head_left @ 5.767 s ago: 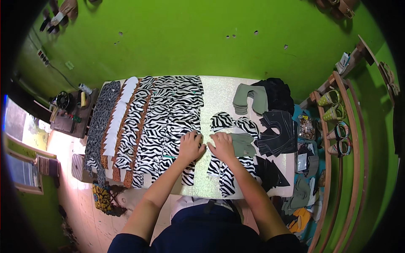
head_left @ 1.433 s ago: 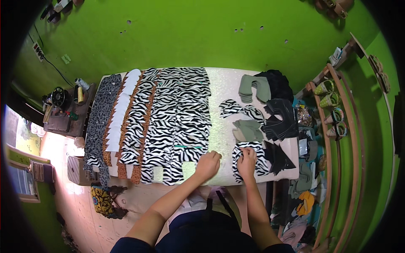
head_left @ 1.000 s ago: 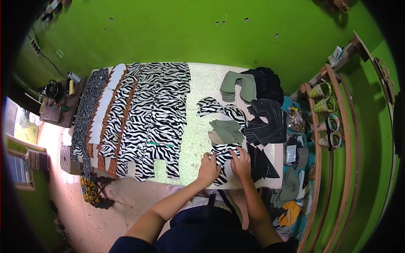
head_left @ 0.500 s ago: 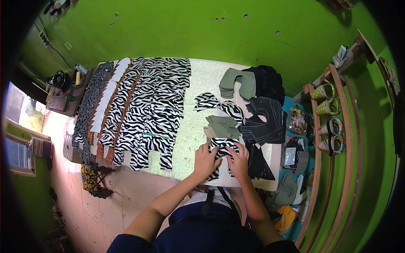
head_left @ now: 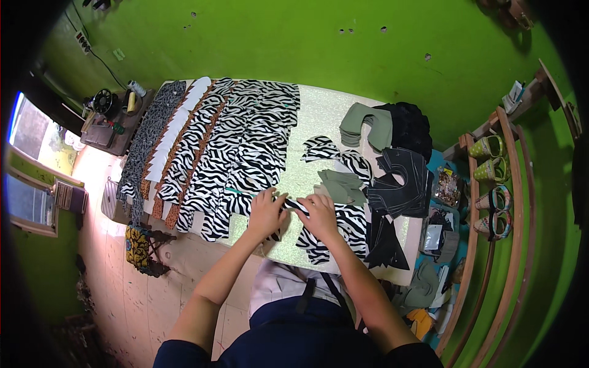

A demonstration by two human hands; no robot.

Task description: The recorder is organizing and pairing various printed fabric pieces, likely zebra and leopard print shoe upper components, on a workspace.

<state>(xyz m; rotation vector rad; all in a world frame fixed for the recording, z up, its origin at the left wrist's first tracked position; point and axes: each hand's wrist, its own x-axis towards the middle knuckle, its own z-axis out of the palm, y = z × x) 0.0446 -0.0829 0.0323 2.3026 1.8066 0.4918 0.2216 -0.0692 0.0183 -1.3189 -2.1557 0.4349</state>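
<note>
My left hand [head_left: 266, 212] and my right hand [head_left: 319, 214] are both closed on a small zebra-print fabric piece [head_left: 297, 207], which spans between their fingertips above the table's near part. Most of its shape is hidden by my fingers. Just left of my left hand lie overlapping rows of zebra-print pieces [head_left: 245, 141]. More zebra-print cut pieces [head_left: 348, 230] lie flat under and beside my right wrist. A stack of grey-green pieces [head_left: 341, 186] sits just beyond my right hand, with black cut pieces [head_left: 400, 184] to its right.
The pale table [head_left: 310, 119] also bears a curved grey-green stack [head_left: 366, 126], white strips [head_left: 181, 126] and grey patterned strips [head_left: 154, 132]. A wooden rack [head_left: 506, 184] with sandals [head_left: 489, 170] stands at right, near plastic bins [head_left: 440, 230]. At left are a sewing machine [head_left: 103, 104] and a stool [head_left: 140, 248].
Both hands have moved left from the zebra-print pieces at the near right, bringing one piece toward the rows. The pieces left behind are now more exposed. The whole view has shifted slightly.
</note>
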